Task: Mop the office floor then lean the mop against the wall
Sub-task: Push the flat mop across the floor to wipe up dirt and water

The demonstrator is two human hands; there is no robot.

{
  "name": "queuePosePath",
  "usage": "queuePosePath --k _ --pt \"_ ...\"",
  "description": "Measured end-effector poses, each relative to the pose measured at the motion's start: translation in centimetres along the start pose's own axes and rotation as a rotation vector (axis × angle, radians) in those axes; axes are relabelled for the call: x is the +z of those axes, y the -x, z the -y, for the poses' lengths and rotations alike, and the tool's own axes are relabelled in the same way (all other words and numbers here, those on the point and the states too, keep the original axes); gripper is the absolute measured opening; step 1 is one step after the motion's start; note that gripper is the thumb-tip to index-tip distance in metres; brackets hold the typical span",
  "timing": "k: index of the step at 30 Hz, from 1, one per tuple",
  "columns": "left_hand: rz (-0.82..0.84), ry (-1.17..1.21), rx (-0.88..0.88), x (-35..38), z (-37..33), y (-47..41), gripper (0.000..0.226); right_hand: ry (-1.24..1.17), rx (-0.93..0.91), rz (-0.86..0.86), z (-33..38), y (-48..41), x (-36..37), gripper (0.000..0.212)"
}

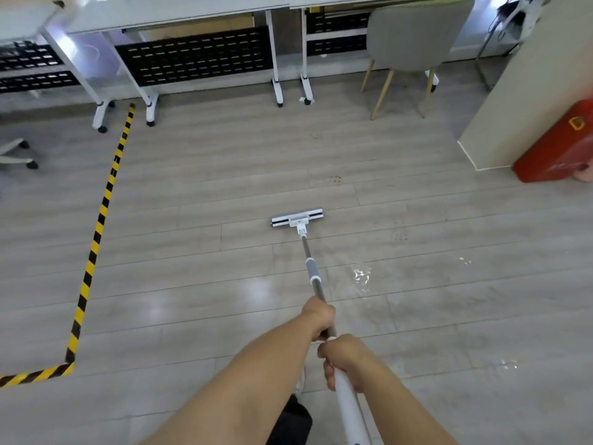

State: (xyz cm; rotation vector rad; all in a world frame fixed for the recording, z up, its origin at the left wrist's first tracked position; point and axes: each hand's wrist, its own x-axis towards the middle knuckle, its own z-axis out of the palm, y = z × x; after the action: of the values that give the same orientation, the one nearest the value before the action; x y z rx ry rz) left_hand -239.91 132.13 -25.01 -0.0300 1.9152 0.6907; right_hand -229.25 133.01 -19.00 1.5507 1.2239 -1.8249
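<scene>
Both hands grip the mop (313,268): left hand (319,317) closed round the pole further down, right hand (345,361) closed just behind it. The pole runs straight away, head flat on the grey plank floor (192,252), crosswise. Wet patches gleam right; desks (199,14) and a chair (414,40) stand far off.

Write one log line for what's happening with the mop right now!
step: mopping | left hand: gripping mop handle | right hand: gripping lower | mop head: flat on floor | wall lean: not yet
</scene>
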Motion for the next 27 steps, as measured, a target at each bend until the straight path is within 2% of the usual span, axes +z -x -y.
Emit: queuePosePath --k 3,9,16,21,27 --pt "-0.020 -0.062 0.004 -1.8 -1.3 -1.6 0.015 -0.001 0.030 -0.004 2.3 -1.2 1.1 0.018" --pt "-0.042 -0.131 0.029 -5.8 -5.6 -7.0 0.029 0.000 0.051 -0.009 9.1 -5.0 3.2 0.023" --pt "-0.044 -0.138 0.021 -9.6 -9.4 -13.1 0.028 -0.016 0.027 -0.024 15.1 -9.4 4.6 0.028" --pt "0.008 -0.041 -0.052 -8.2 -7.4 -14.5 0.030 0.003 0.034 -0.054 12.8 -10.4 4.7 0.016" --pt "-0.038 -0.056 -0.071 -4.4 -2.9 -13.2 0.034 0.020 -0.008 -0.079 6.0 -10.0 4.5 0.021"
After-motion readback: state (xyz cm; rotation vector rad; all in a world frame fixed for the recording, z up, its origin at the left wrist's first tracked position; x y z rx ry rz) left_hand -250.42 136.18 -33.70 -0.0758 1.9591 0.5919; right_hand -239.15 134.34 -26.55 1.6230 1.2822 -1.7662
